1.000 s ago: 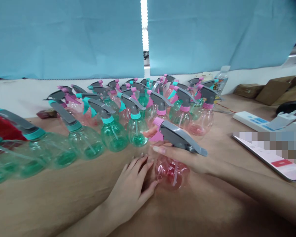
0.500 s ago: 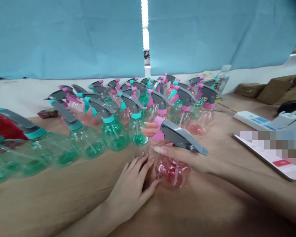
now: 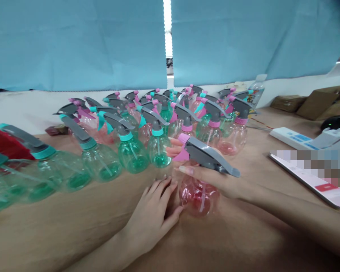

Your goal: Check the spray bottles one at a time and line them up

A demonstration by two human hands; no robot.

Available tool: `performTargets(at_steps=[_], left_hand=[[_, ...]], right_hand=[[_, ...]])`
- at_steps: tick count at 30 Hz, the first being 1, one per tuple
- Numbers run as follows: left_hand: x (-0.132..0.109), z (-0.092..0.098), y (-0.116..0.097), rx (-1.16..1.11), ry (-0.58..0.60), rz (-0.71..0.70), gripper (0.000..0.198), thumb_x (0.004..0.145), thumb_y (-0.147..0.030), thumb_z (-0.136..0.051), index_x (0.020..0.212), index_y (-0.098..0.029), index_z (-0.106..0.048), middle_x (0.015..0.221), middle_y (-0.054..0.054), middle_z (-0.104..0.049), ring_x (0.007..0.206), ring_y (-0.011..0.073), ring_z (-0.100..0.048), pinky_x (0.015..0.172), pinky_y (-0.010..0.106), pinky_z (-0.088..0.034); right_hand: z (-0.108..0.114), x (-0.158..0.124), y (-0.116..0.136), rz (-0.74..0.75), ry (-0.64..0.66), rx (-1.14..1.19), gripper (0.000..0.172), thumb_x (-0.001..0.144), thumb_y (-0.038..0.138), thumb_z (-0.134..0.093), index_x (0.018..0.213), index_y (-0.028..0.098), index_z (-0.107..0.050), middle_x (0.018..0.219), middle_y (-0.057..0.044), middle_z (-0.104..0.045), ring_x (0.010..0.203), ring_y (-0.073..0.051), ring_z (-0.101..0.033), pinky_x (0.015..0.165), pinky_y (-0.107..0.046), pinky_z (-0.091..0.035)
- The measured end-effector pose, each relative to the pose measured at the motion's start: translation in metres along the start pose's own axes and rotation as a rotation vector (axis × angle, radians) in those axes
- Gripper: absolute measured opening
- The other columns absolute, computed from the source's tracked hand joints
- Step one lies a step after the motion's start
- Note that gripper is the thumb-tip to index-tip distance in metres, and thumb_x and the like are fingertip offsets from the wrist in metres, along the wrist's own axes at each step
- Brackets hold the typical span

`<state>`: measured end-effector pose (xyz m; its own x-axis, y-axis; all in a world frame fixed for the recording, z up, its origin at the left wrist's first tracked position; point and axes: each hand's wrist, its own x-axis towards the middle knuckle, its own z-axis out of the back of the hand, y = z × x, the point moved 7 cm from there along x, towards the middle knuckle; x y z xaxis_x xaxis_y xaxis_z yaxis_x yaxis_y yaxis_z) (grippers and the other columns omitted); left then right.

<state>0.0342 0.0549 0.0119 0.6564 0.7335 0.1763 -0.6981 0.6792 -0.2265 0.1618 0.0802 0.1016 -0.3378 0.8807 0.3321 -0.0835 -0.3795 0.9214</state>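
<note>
A pink see-through spray bottle [image 3: 200, 196] stands on the table in front of me, with a pink nozzle and a long grey lever pointing right. My right hand [image 3: 206, 177] is wrapped round its neck, under the lever; part of the neck and some fingers are hidden. To the left of the bottle, my left hand [image 3: 153, 211] lies on the table with its fingers stretched out. Its thumb tip reaches the bottle's lower side, seemingly touching it. Just beyond the hands stands a green spray bottle [image 3: 160, 153] with a turquoise collar.
Several more green spray bottles [image 3: 104, 162] and pink ones fill the table's back and left. A red item [image 3: 10, 145] lies far left. On the right are a phone [image 3: 308, 181], a white power strip [image 3: 291, 138], cardboard [image 3: 319, 104] and a clear bottle [image 3: 256, 92]. Blue cloth [image 3: 79, 45] hangs behind.
Hardly anything differs. The view has shifted very slightly; both hands and the pink spray bottle keep their places.
</note>
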Motion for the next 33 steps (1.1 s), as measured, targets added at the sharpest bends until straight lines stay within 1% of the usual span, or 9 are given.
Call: performTargets(at_steps=[8, 12, 16, 19, 22, 25, 28, 31, 33], left_hand=[[0.0, 0.001, 0.0, 0.005, 0.003, -0.004, 0.04, 0.094, -0.038, -0.051, 0.127, -0.015, -0.052, 0.136, 0.015, -0.052, 0.125, 0.0323, -0.047, 0.1, 0.052, -0.041], [0.0, 0.001, -0.001, 0.006, 0.007, -0.003, 0.04, 0.095, -0.039, -0.05, 0.127, -0.016, -0.052, 0.137, 0.015, -0.052, 0.125, 0.0326, -0.047, 0.1, 0.054, -0.041], [0.001, 0.001, -0.001, 0.011, 0.01, -0.004, 0.04, 0.094, -0.039, -0.05, 0.127, -0.016, -0.052, 0.136, 0.015, -0.052, 0.124, 0.0327, -0.048, 0.099, 0.054, -0.041], [0.0, 0.001, -0.001, 0.012, 0.002, -0.008, 0.04, 0.094, -0.038, -0.051, 0.127, -0.017, -0.052, 0.137, 0.014, -0.052, 0.124, 0.0326, -0.048, 0.099, 0.054, -0.041], [0.0, 0.0, 0.0, 0.02, 0.011, -0.002, 0.041, 0.093, -0.037, -0.052, 0.128, -0.016, -0.052, 0.138, 0.015, -0.051, 0.125, 0.0335, -0.047, 0.099, 0.054, -0.042], [0.0, -0.002, 0.0, 0.025, 0.009, -0.006, 0.043, 0.093, -0.036, -0.053, 0.131, -0.016, -0.05, 0.139, 0.015, -0.05, 0.127, 0.0334, -0.046, 0.101, 0.053, -0.04], [-0.001, -0.002, 0.001, 0.022, -0.01, -0.008, 0.043, 0.093, -0.037, -0.053, 0.131, -0.017, -0.05, 0.139, 0.014, -0.05, 0.127, 0.0325, -0.046, 0.102, 0.052, -0.04], [-0.001, -0.001, 0.001, 0.014, -0.018, -0.01, 0.045, 0.093, -0.037, -0.053, 0.133, -0.018, -0.047, 0.139, 0.014, -0.05, 0.127, 0.0317, -0.046, 0.102, 0.051, -0.039], [-0.001, 0.0, 0.001, 0.007, -0.02, -0.008, 0.047, 0.093, -0.037, -0.053, 0.135, -0.018, -0.045, 0.139, 0.014, -0.051, 0.127, 0.0312, -0.046, 0.102, 0.05, -0.039]], right_hand=[[0.0, 0.0, -0.003, -0.014, 0.014, -0.019, 0.044, 0.081, 0.044, -0.062, 0.122, 0.028, -0.061, 0.091, -0.004, -0.073, 0.089, -0.024, -0.069, 0.08, -0.044, -0.056], [0.001, -0.001, -0.006, -0.024, 0.018, -0.047, 0.04, 0.084, 0.043, -0.06, 0.121, 0.029, -0.062, 0.089, -0.003, -0.073, 0.085, -0.023, -0.069, 0.079, -0.043, -0.056], [0.0, 0.0, -0.006, -0.01, 0.03, -0.059, 0.039, 0.084, 0.043, -0.059, 0.119, 0.028, -0.063, 0.089, -0.003, -0.072, 0.086, -0.022, -0.068, 0.082, -0.041, -0.055], [0.003, -0.001, -0.008, 0.022, 0.008, -0.075, 0.035, 0.083, 0.046, -0.059, 0.114, 0.029, -0.064, 0.081, -0.002, -0.07, 0.083, -0.022, -0.067, 0.08, -0.038, -0.055], [0.006, -0.004, -0.01, 0.049, -0.015, -0.107, 0.028, 0.083, 0.045, -0.059, 0.106, 0.03, -0.065, 0.075, 0.0, -0.067, 0.078, -0.022, -0.065, 0.071, -0.036, -0.054], [0.008, -0.006, -0.008, 0.022, -0.008, -0.155, 0.019, 0.085, 0.041, -0.058, 0.099, 0.028, -0.062, 0.074, 0.001, -0.062, 0.07, -0.018, -0.06, 0.065, -0.033, -0.05], [0.01, -0.006, -0.001, 0.008, -0.027, -0.18, 0.008, 0.085, 0.033, -0.058, 0.086, 0.026, -0.055, 0.069, 0.003, -0.054, 0.063, -0.014, -0.053, 0.061, -0.029, -0.045], [0.012, -0.006, 0.001, 0.014, -0.049, -0.172, 0.013, 0.084, 0.03, -0.06, 0.085, 0.025, -0.048, 0.07, 0.004, -0.051, 0.062, -0.013, -0.049, 0.058, -0.028, -0.043], [0.011, -0.006, 0.0, 0.035, -0.037, -0.141, 0.014, 0.085, 0.032, -0.059, 0.086, 0.025, -0.047, 0.074, 0.003, -0.053, 0.066, -0.014, -0.053, 0.062, -0.029, -0.045]])
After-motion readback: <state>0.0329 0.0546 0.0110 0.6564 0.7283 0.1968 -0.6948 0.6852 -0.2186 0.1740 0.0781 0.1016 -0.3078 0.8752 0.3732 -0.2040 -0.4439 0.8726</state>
